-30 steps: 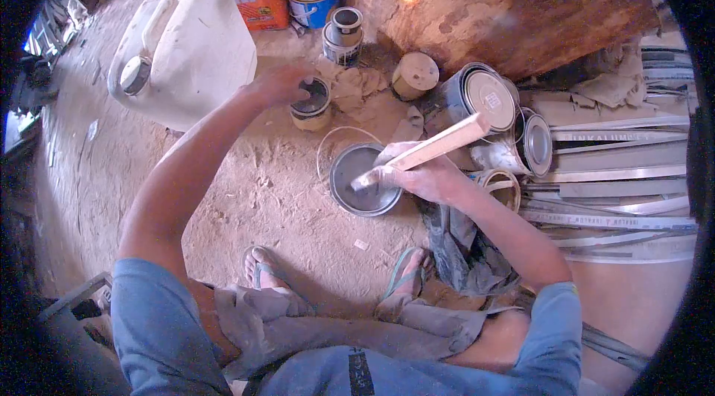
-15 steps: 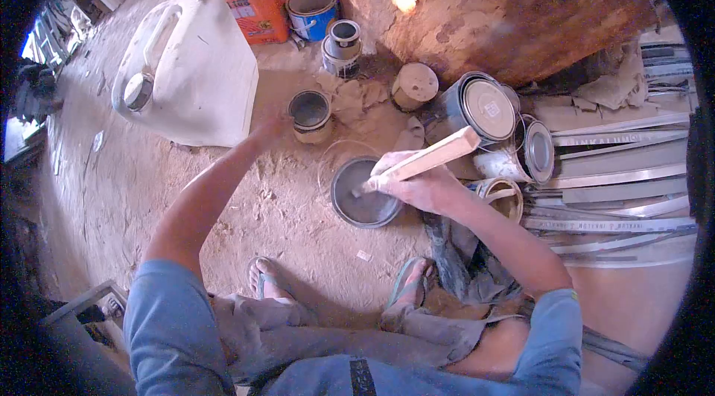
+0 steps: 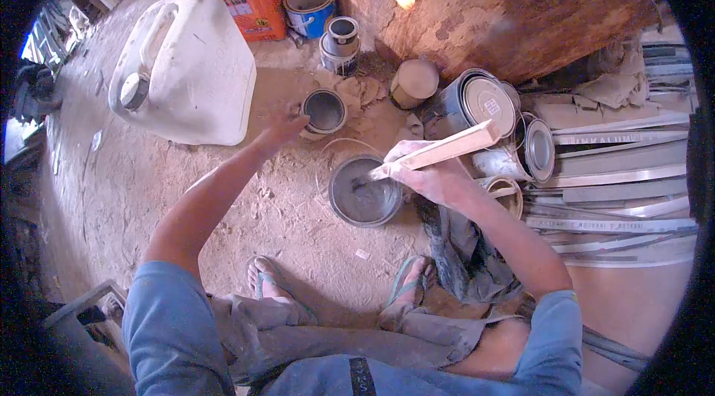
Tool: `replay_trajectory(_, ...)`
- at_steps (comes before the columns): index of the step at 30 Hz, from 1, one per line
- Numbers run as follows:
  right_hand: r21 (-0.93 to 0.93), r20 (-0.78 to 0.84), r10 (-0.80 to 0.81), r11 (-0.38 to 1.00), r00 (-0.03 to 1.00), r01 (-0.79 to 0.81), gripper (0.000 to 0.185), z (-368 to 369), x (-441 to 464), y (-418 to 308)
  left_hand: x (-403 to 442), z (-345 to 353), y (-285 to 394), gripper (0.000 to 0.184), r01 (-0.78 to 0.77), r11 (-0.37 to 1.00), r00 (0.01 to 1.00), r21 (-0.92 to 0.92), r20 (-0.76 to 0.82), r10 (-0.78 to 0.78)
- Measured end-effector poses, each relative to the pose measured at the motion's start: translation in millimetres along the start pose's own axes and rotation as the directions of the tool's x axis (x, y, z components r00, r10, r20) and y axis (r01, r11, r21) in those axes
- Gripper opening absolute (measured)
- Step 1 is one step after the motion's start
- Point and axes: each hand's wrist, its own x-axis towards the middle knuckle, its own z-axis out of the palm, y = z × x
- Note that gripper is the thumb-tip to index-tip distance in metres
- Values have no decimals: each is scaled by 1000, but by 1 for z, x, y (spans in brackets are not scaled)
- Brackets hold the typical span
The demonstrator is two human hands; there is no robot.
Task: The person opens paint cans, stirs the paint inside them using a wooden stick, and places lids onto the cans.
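Observation:
My right hand [image 3: 428, 173] is closed around a pale wooden stick [image 3: 458, 146], whose lower end dips into grey stuff in a round bucket [image 3: 333, 201] with a thin wire handle. Beside a small open can [image 3: 325, 128] with a dark grey inside, my left hand [image 3: 287, 126] touches or nearly touches the left rim. The can looks tilted. Blur hides the left fingers, so their grip cannot be made out.
A large white jug [image 3: 201, 61] lies at the left. Behind are an orange box [image 3: 261, 9], a blue can [image 3: 316, 21] and stacked small cans [image 3: 340, 53]. Lidded cans [image 3: 491, 106] and metal strips [image 3: 618, 173] stand or lie at the right, near crumpled dark cloth [image 3: 477, 262].
My left hand drew back from the small can, then returned to its rim. The can has shifted slightly right and tilted. The stick has moved a little right in the bucket.

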Motion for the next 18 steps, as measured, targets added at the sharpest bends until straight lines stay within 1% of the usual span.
replay_trajectory(1, -147, -42, -83, 986, 996, 76, 19, -4, 0, 2, 6, -2, -11, 77, -17, 1000, 999, -15, 27, 17)
replay_trajectory(2, -147, -40, -83, 986, 996, 76, 19, -7, -2, -1, 12, -5, -21, 77, -33, 999, 998, -32, 53, 35)
replay_trajectory(4, -329, -17, 13, 944, 1000, -18, 16, -12, -6, -9, 22, -12, -41, 71, -18, 999, 1000, 42, 2, 18)
replay_trajectory(5, -307, 3, 24, 952, 1000, -22, 14, -11, -7, -10, 28, -16, -54, 69, -12, 998, 1000, 66, -16, 13)
replay_trajectory(6, -307, 3, 23, 951, 1000, -21, 14, -9, -7, -10, 33, -18, -60, 63, 46, 996, 998, 78, -39, -43)
replay_trajectory(7, -200, 48, 58, 979, 997, -48, 14, -5, -7, -9, 36, -19, -66, 58, 104, 991, 993, 88, -62, -99)
replay_trajectory(8, -92, 95, 89, 993, 991, -80, 14, -1, -6, -8, 35, -22, -73, 58, 104, 991, 993, 88, -61, -99)
replay_trajectory(9, 47, 137, 75, 995, 988, -82, 25, 3, -5, -4, 13, -16, -42, 55, 100, 974, 991, 203, -103, -80)
replay_trajectory(10, 48, 134, 78, 995, 988, -85, 25, 8, -3, 0, -7, -5, -11, 53, 99, 961, 990, 260, -122, -69)
replay_trajectory(11, 57, 75, 18, 998, 997, -23, 24, 13, 0, 5, -28, 7, 21, 52, 100, 943, 988, 316, -140, -57)
replay_trajectory(12, 61, 16, -40, 997, 999, 39, 23, 15, 1, 7, -45, 25, 52, 53, 220, 956, 956, 195, -237, -172)
replay_trajectory(13, 107, -24, -25, 994, 999, 27, 24, 13, 2, 5, -53, 29, 56, 54, 278, 952, 932, 130, -277, -234)
replay_trajectory(14, 108, -24, -23, 994, 999, 25, 24, 8, 3, 5, -61, 33, 59, 54, 329, 942, 902, 61, -316, -295)
replay_trajectory(15, -89, -44, -22, 996, 999, 18, 20, 1, 4, 7, -64, 25, 49, 54, 343, 938, 934, 47, -118, -336)
replay_trajectory(16, -281, -64, -27, 960, 998, 8, 15, -4, 4, 6, -68, 21, 40, 53, 358, 933, 929, 38, 82, -360)
replay_trajectory(17, -206, -100, 47, 976, 994, -67, 17, -6, 2, -1, -71, 27, 32, 50, 212, 974, 969, 82, 116, -220)
replay_trajectory(18, -215, -116, -57, 976, 992, 31, 19, -6, -1, 7, -71, 32, 36, 46, 39, 991, 988, 131, 141, -58)
